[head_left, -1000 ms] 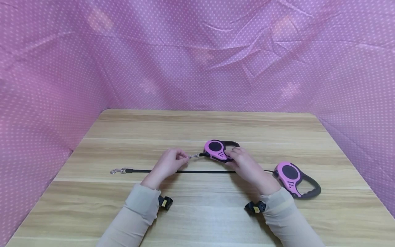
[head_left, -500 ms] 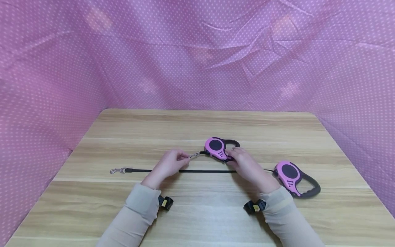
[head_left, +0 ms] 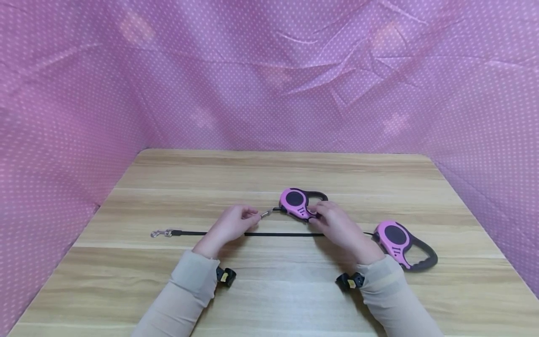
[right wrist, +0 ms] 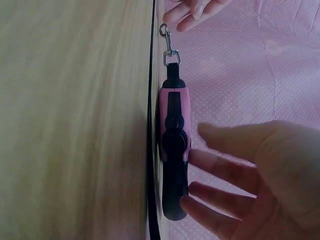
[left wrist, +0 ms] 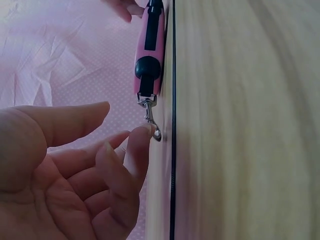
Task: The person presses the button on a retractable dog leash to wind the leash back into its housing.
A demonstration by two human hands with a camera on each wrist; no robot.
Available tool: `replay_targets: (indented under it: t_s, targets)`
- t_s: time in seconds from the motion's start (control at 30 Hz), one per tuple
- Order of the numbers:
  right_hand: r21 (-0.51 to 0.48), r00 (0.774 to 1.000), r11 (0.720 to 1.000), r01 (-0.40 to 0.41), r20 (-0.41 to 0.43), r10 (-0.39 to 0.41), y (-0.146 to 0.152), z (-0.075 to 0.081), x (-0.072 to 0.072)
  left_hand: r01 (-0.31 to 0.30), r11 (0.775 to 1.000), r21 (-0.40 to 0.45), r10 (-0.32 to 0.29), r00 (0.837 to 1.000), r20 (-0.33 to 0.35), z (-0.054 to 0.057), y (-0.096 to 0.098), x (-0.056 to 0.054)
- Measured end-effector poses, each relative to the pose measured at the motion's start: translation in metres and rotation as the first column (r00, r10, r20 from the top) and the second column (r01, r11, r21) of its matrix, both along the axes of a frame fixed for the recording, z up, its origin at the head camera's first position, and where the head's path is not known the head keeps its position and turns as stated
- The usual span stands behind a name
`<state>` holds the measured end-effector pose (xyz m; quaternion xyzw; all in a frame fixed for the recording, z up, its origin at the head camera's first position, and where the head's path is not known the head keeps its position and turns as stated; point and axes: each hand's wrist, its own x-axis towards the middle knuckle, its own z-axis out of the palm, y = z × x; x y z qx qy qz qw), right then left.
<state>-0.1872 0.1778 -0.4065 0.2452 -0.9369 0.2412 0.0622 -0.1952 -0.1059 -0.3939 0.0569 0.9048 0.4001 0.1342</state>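
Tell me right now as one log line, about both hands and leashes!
left hand: touches snap hook of far retractable leash | right hand: at that leash's handle | near retractable leash: on table, strap extended

Rear leash (head_left: 296,200): ctr. of tabletop (head_left: 269,299), clip (head_left: 266,214) to L. Front leash (head_left: 397,241): R side, cord (head_left: 282,234) running L, before rear leash. Cloth (head_left: 269,70): behind tabletop.
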Motion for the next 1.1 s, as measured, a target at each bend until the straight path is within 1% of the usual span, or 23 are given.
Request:
replay_targets:
  t_s: [0.13, 0.27, 0.37, 0.5, 0.6, 0.83, 1.1]
  targets:
    - [-0.066, 0.998, 0.997, 0.032, 0.059, -0.028, 0.000, 0.004, 0.001, -0.011, 0.999, 0.033, 0.010, 1.000, 0.018, 0.002, -0.001, 0.001]
    - [-0.174, 0.994, 0.983, 0.054, 0.100, -0.037, 0.000, 0.008, 0.002, -0.006, 0.997, 0.078, 0.005, 1.000, 0.014, 0.005, -0.002, 0.002]
    - [-0.243, 0.994, 0.968, 0.062, 0.106, -0.037, 0.000, 0.010, 0.003, -0.001, 0.993, 0.115, 0.001, 1.000, 0.003, 0.008, -0.003, 0.003]
    - [-0.296, 0.992, 0.952, 0.070, 0.121, -0.036, 0.001, 0.011, 0.004, 0.010, 0.990, 0.140, -0.008, 1.000, -0.013, 0.013, -0.003, 0.005]
    - [-0.311, 0.992, 0.948, 0.072, 0.124, -0.035, 0.001, 0.012, 0.005, 0.015, 0.989, 0.145, -0.011, 1.000, -0.022, 0.017, -0.003, 0.007]
    - [-0.294, 0.992, 0.951, 0.094, 0.107, -0.065, 0.002, 0.019, 0.006, 0.020, 0.988, 0.156, -0.013, 0.999, -0.049, 0.023, -0.004, 0.009]
    - [-0.316, 0.995, 0.944, 0.095, 0.047, -0.085, 0.004, 0.024, 0.007, 0.019, 0.990, 0.140, -0.007, 0.996, -0.085, 0.029, -0.005, 0.011]
